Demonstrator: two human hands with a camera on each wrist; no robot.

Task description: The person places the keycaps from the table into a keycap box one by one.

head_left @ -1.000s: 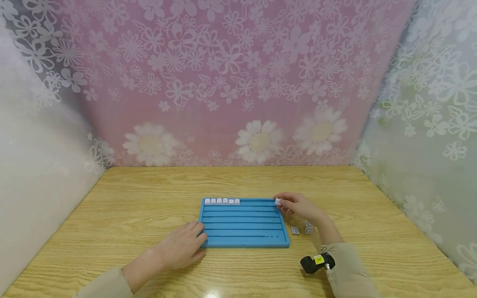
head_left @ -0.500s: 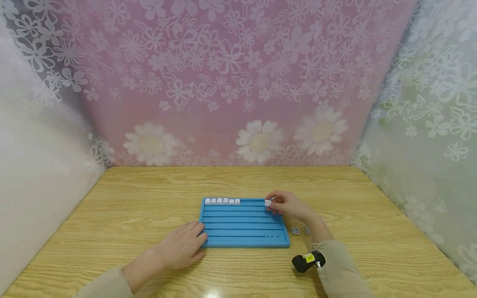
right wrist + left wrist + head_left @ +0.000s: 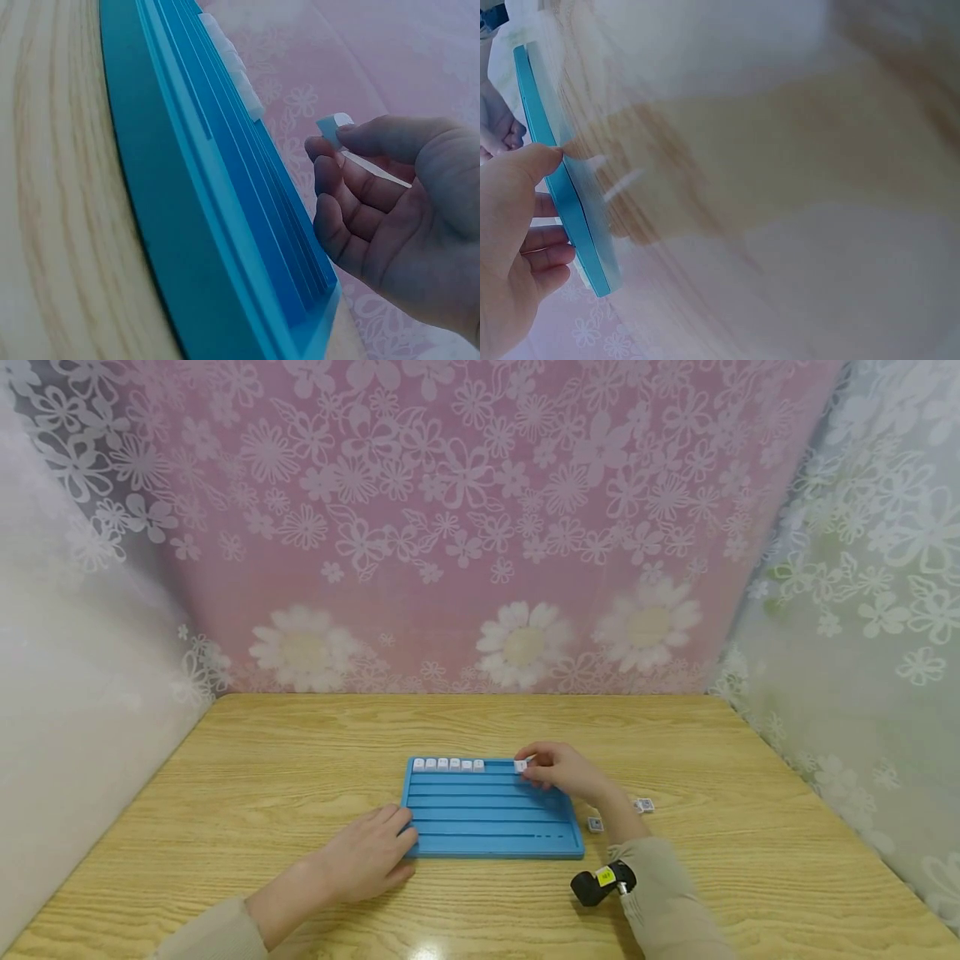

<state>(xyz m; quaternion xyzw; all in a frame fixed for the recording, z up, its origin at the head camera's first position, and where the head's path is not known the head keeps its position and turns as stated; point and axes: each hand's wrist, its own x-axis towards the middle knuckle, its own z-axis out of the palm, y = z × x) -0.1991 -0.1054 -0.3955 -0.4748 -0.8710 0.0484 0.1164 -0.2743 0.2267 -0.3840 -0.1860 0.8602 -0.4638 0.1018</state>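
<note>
The blue ridged tray (image 3: pixel 487 814) lies flat on the table. My left hand (image 3: pixel 371 852) holds its near left corner, thumb at the front wall and fingers over the left rim; in the left wrist view, the thumb (image 3: pixel 540 159) touches the blue edge. Above the right part of the top row, my right hand (image 3: pixel 562 770) pinches a small white keycap (image 3: pixel 521 767) between thumb and fingers. The right wrist view shows this keycap (image 3: pixel 334 129) at the fingertips, other fingers curled below. Several white keycaps (image 3: pixel 448 765) stand side by side at the top row's left end.
Right of the tray, a loose keycap (image 3: pixel 595 824) lies on the wooden table (image 3: pixel 300 735). Another keycap (image 3: pixel 645 806) lies farther right, partly near the forearm. A black device (image 3: pixel 600 881) with a yellow label sits at the right wrist. Flowered cloth hangs behind and at both sides.
My right hand has moved left along the tray's top row, carrying the pinched keycap. The left hand and the tray stay where they were.
</note>
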